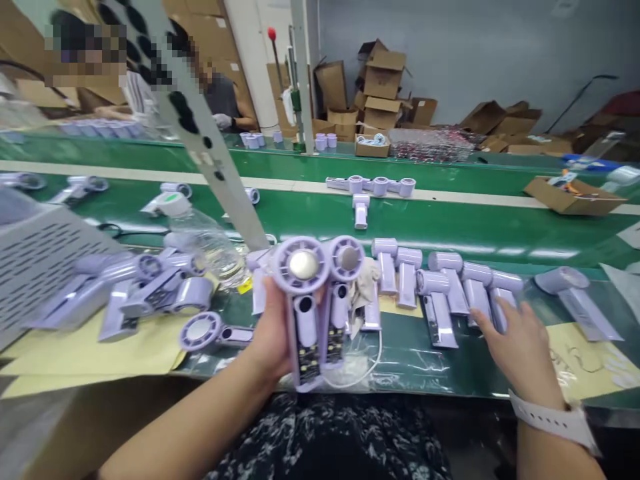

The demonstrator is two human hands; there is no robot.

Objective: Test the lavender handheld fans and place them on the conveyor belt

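Note:
My left hand (274, 333) is closed around two lavender handheld fans, held upright side by side over the bench edge. The nearer handheld fan (303, 307) has a round slotted head with a silver disc, and its handle shows an exposed circuit board. Behind it, the second handheld fan (344, 260) looks alike. My right hand (525, 347), with a pale watch strap at the wrist, is at the rightmost fan (506, 283) of a loose row, thumb and fingers apart near its handle; contact is unclear. Another fan (434, 287) in that row stands to the left.
More fans (150, 280) pile up at left beside a grey slotted bin (45, 247) and a clear bottle (215, 240). A metal post (200, 147) slants across the view. Beyond it runs a green conveyor (300, 213) with fans and a cardboard box (570, 197). Two people work opposite.

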